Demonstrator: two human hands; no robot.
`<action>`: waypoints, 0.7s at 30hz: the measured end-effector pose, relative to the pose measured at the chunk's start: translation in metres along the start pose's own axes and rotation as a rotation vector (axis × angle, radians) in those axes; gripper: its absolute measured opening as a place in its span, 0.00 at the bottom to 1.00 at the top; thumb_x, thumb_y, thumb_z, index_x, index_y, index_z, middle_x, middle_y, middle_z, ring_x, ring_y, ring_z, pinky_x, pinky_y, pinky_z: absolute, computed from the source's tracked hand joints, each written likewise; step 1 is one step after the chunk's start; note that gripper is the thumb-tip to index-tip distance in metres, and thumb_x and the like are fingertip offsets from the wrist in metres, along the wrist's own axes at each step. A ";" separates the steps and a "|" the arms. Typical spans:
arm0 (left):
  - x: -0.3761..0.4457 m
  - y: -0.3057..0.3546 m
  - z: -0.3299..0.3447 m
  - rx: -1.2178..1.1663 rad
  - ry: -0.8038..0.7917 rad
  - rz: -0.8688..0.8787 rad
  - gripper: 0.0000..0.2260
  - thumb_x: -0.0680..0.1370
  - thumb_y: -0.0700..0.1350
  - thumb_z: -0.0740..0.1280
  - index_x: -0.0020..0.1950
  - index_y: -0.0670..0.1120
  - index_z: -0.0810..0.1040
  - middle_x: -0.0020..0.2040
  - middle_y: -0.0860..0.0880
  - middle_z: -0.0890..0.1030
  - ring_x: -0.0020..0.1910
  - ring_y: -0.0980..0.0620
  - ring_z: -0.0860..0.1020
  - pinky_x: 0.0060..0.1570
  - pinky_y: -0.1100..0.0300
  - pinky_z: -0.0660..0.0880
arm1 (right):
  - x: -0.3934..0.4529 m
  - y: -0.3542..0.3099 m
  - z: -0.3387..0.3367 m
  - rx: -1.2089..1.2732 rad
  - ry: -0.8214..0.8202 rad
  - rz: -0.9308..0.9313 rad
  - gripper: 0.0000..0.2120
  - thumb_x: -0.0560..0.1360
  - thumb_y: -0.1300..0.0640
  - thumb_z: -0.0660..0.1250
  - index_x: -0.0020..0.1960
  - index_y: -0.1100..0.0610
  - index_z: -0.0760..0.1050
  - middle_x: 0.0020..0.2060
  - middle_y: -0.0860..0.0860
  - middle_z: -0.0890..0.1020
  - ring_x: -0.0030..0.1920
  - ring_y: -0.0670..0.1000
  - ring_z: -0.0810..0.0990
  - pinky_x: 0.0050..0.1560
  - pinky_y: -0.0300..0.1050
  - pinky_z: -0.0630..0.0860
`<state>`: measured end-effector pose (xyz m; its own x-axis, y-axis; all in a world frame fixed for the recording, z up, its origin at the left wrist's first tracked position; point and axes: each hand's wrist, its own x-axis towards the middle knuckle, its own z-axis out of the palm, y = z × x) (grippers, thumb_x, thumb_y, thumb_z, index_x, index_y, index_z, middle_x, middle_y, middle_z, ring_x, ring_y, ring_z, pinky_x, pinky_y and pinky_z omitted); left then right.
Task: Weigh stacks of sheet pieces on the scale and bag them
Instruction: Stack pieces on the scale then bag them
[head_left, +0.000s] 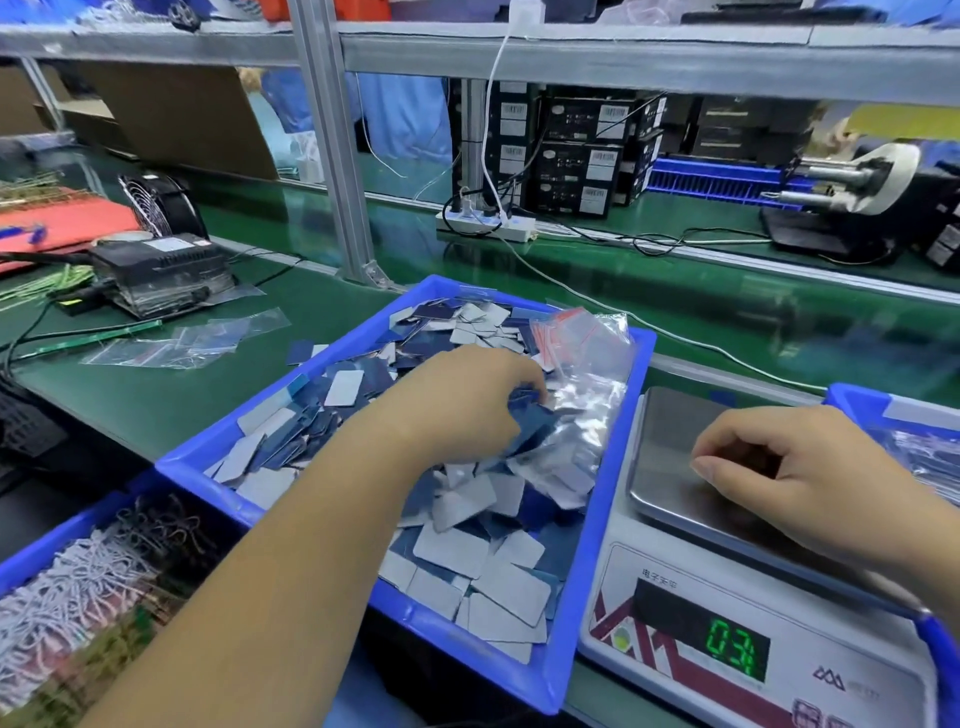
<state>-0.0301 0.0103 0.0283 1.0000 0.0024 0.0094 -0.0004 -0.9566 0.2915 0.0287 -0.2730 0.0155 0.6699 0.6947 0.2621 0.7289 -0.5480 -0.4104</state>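
A green workbench (156, 395) is seen under a metal shelf frame (332, 145), with the work laid out across its near edge. At the centre of the view a blue tray (608, 525) is heaped with grey and blue sheet pieces (467, 551), and a bundle of clear bags (587, 343) with red strips is lodged in its one o'clock corner. Just beside the tray, at three o'clock, a scale (727, 597) is set, its steel pan (670, 457) bare and green digits lit on its display (732, 649). At eight o'clock of the tray a second blue bin (31, 551) is filled with tangled white and dark wires. A third blue bin (857, 405) holding filled bags is glimpsed at the right edge. Loose clear bags (208, 338) are spread on the bench at ten o'clock, near a black box (166, 270) and a fan (161, 202). The left hand (467, 400) is pressed into the pile, fingers curled down and closed around several blue pieces. The right hand (795, 462) is held over the pan, fingers loosely curled with nothing in them.
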 end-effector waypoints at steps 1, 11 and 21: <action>0.002 0.000 -0.001 -0.026 -0.015 0.002 0.15 0.77 0.44 0.67 0.59 0.61 0.77 0.40 0.61 0.71 0.35 0.62 0.71 0.28 0.62 0.63 | 0.000 0.000 0.000 0.003 0.000 0.005 0.10 0.72 0.57 0.72 0.38 0.42 0.79 0.33 0.36 0.81 0.36 0.41 0.81 0.37 0.31 0.72; 0.025 -0.024 -0.015 -0.398 0.013 -0.132 0.11 0.76 0.51 0.73 0.56 0.60 0.78 0.37 0.62 0.74 0.30 0.65 0.74 0.32 0.66 0.69 | 0.000 0.002 -0.001 -0.001 -0.004 0.027 0.07 0.72 0.54 0.70 0.38 0.43 0.79 0.35 0.35 0.81 0.39 0.41 0.80 0.40 0.33 0.73; 0.039 -0.041 0.004 -0.176 -0.141 -0.251 0.06 0.74 0.50 0.76 0.44 0.56 0.80 0.41 0.56 0.77 0.38 0.55 0.75 0.34 0.59 0.67 | 0.000 0.004 -0.002 0.009 -0.016 0.031 0.05 0.72 0.51 0.68 0.39 0.44 0.79 0.36 0.36 0.82 0.40 0.42 0.80 0.42 0.33 0.73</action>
<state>0.0093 0.0486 0.0126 0.9606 0.1793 -0.2122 0.2564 -0.8661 0.4291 0.0324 -0.2765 0.0159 0.6896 0.6847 0.2357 0.7065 -0.5649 -0.4262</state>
